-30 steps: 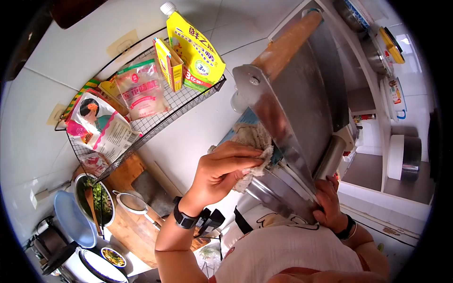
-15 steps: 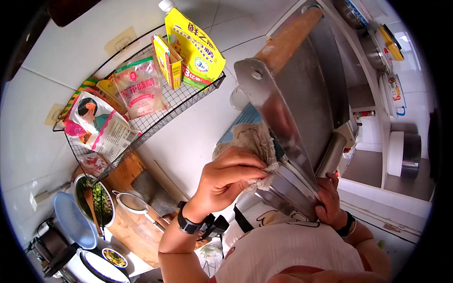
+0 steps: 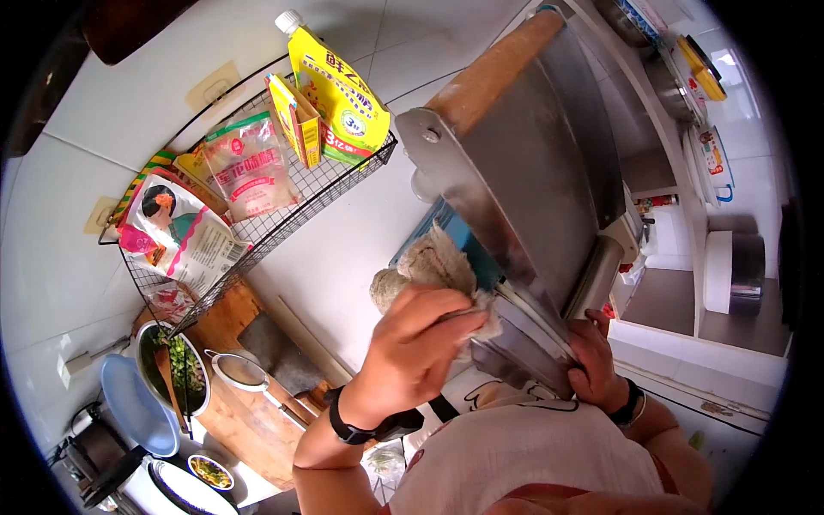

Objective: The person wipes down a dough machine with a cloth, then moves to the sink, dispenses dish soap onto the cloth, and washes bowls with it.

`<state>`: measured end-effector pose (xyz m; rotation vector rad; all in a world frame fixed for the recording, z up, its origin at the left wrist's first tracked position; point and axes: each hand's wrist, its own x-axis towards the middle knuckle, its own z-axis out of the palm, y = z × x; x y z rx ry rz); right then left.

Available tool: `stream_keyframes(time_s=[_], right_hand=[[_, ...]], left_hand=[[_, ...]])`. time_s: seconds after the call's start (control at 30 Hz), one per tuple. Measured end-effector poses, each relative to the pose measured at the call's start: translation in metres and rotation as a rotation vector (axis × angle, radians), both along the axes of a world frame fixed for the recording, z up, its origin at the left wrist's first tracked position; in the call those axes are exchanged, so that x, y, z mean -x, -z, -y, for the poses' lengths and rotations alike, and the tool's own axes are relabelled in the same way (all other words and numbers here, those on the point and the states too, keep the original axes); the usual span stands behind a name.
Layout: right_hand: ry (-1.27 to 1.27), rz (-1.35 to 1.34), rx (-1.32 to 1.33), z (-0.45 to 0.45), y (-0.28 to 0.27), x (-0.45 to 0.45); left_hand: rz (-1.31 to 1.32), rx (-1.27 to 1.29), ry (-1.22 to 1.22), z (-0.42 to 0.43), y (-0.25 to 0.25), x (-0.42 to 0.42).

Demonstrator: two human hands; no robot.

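Observation:
My left hand [image 3: 418, 348] is closed round a worn beige rag [image 3: 436, 262], its cloth bunched against the side of a metal machine. This machine looks like a noodle press [image 3: 536, 163], with a wooden roller [image 3: 502, 69] at its top, a steel side plate and a metal roller [image 3: 594, 279] lower down. My right hand [image 3: 592, 360] grips the machine's lower edge, fingers wrapped over the steel near that metal roller. A blue panel [image 3: 468, 245] shows behind the rag. What lies under the rag is hidden.
A black wire basket [image 3: 318, 202] with seasoning packets and a yellow pouch [image 3: 339, 94] hangs at upper left. Below stand a cutting board [image 3: 245, 425], a strainer [image 3: 240, 371], a bowl of chopped greens [image 3: 184, 369] and a blue basin [image 3: 137, 403]. White shelves [image 3: 657, 300] rise at right.
My left hand and the rag have shifted slightly left and down along the machine's side, uncovering more of the blue panel. My right hand keeps its grip. The view has shifted slightly.

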<state>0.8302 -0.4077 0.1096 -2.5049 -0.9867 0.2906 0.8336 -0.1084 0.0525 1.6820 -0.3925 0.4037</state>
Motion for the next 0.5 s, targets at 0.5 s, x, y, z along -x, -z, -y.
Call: stream_keyframes(time_s=[0.5], right_hand=[[0.007, -0.015, -0.049, -0.003, 0.002, -0.003]], left_hand=[[-0.197, 0.057, 0.019, 0.006, 0.010, -0.005]])
